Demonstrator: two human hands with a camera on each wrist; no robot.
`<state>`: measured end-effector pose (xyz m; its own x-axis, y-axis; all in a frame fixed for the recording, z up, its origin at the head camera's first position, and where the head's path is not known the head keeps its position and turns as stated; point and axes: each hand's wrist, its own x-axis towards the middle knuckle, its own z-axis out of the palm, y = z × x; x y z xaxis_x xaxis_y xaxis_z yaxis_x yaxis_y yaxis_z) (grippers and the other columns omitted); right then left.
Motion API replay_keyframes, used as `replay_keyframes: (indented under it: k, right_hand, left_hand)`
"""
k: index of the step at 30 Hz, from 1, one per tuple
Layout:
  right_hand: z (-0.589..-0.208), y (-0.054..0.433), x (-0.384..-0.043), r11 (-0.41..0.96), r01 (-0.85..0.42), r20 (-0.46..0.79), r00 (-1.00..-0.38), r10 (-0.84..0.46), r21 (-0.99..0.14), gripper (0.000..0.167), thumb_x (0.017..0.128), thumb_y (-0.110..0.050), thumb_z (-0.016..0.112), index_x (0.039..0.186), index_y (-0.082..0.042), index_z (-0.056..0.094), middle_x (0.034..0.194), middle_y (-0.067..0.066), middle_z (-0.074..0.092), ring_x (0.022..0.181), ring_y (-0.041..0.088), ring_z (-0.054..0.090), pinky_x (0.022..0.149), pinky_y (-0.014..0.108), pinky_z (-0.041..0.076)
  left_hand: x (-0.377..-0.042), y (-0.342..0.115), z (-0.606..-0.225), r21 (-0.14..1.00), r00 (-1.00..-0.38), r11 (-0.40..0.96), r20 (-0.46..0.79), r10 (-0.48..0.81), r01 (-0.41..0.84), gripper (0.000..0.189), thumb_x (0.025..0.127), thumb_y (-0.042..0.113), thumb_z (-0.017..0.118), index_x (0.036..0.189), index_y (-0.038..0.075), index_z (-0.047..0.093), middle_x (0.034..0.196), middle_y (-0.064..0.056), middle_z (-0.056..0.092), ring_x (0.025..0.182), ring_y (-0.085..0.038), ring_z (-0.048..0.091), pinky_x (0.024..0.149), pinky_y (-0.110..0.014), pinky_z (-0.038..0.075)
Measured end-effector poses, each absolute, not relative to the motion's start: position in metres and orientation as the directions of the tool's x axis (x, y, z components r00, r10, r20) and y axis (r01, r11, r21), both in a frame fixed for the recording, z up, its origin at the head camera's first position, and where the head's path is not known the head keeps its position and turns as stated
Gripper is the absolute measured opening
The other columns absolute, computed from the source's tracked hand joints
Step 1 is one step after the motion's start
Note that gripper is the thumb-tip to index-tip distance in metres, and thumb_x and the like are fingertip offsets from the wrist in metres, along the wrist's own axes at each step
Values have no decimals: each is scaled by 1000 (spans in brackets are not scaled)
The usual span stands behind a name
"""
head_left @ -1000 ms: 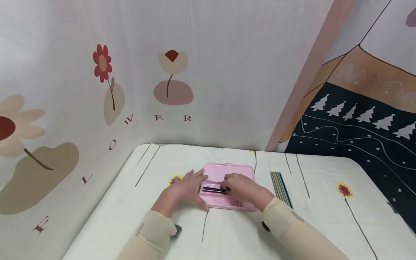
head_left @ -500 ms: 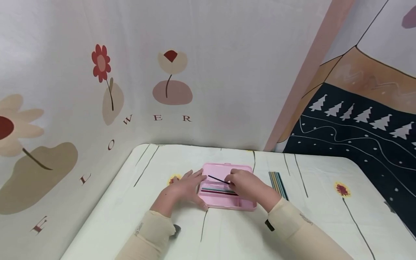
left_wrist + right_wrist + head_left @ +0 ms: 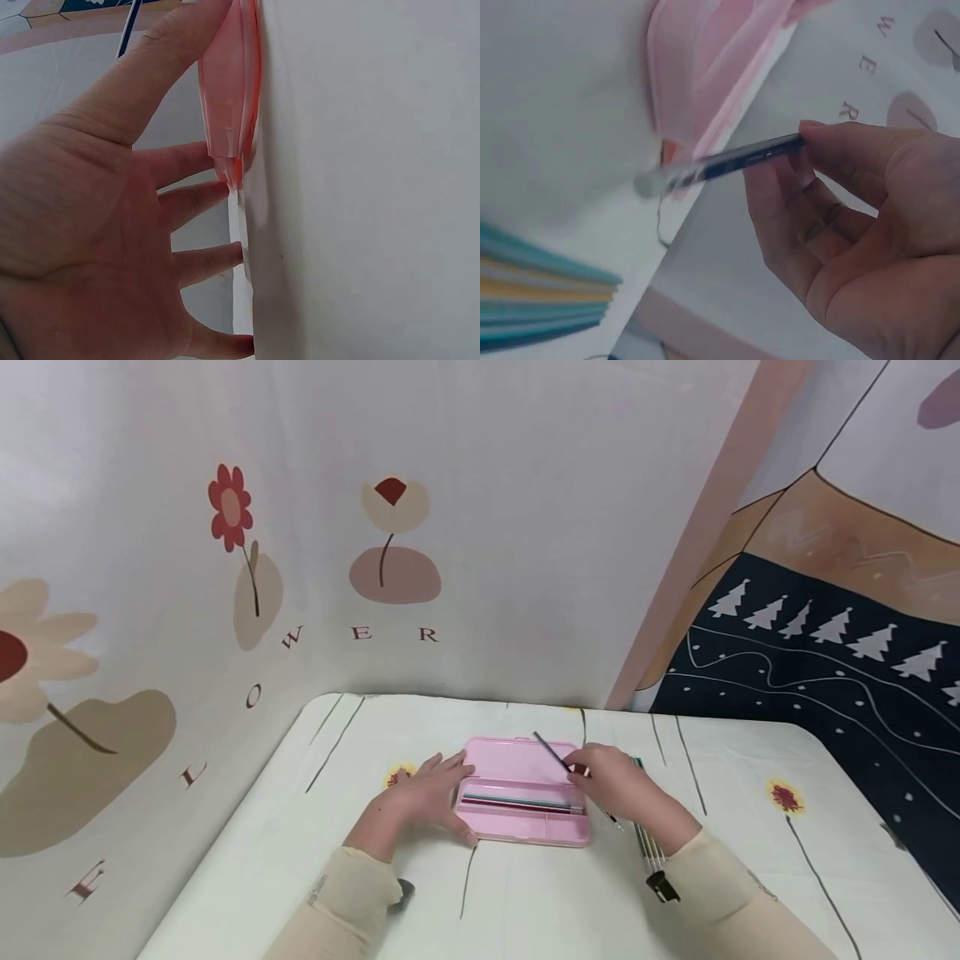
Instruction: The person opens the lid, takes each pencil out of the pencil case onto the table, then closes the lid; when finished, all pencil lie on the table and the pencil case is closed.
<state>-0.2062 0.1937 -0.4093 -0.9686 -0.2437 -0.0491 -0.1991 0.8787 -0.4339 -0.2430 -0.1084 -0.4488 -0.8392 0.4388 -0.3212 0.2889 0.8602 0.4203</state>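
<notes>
Pencil (image 3: pixel 552 752) in right hand (image 3: pixel 617 782) slants past pink case (image 3: pixel 512 762) edge over tablecloth (image 3: pixel 540 893).

Dark pencil (image 3: pixel 552 752): gripped tilted by the right hand (image 3: pixel 621 783). Pink case (image 3: pixel 510 763): open, flat on the worktop (image 3: pixel 540 902), pencils (image 3: pixel 517 803) lying lengthwise inside.

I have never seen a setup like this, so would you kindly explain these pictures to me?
There is no machine here, just a person's two bare hands. The wide picture comes from a camera worn on the head; the two close ones come from a camera on each wrist. On a pale flower-patterned cloth lies an open pink case with a few pencils inside; teal and yellow pencils lie to its right. The right hand pinches a dark pencil. The left hand is spread at the case's left edge.
</notes>
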Motion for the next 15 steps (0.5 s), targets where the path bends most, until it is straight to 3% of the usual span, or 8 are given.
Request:
replay_keyframes:
  k: [4,10,15]
  right_hand:
    - [-409,210,-203,865,-109,-97,-979,-179,-490,29,102,-12,70,130,-2,75,105,8,74,80,15,62,67,27,55]
    - [-414,230,-195,787,27,-184,-977,-111,-616,37,105,-14,67,138,1,68,112,13,72,75,13,70,70,32,65]
    - [-416,243,-191,765,87,-205,-977,-60,-638,39,105,-15,66,139,4,65,112,15,71,74,12,70,70,33,66]
  left_hand:
    - [-243,-108,-449,424,-840,860,-322,437,285,118,68,56,98,166,23,41,182,4,21,170,-36,13,126,-83,11]
    - [-244,-108,-451,410,-837,862,-322,442,298,119,68,59,97,166,23,40,182,4,20,170,-37,13,126,-83,12]
    - [-245,-108,-451,413,-837,860,-321,444,298,120,67,59,98,166,23,40,182,4,20,170,-38,13,125,-84,11]
